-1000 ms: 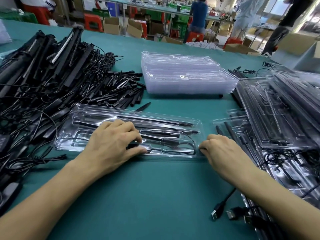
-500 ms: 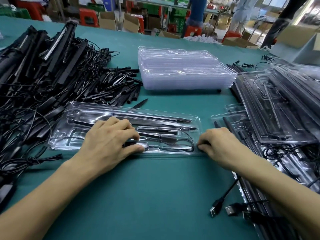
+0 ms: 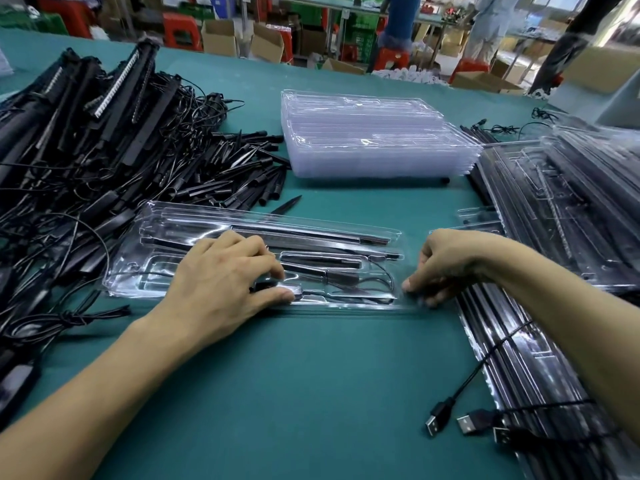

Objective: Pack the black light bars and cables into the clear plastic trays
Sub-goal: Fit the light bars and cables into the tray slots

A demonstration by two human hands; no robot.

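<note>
Two hands on the loaded clear plastic tray (image 3: 131, 268) now: right hand (image 3: 446, 268) has moved in, fingers curled onto its right end. Left hand (image 3: 221, 275) stays, pinching the thin black cable (image 3: 265, 285) into the near pocket. Long black light bars (image 3: 311, 233) seated, so the tray looks near done.

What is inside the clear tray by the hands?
Long black light bars and a thin black cable lie in the clear tray. The left hand covers part, hiding what is underneath.

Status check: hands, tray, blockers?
Left hand pinches black cable piece in clear tray. Right hand pinches tray's right end. Light bars seated in tray. USB plugs lie loose nearby, apart from it.
</note>
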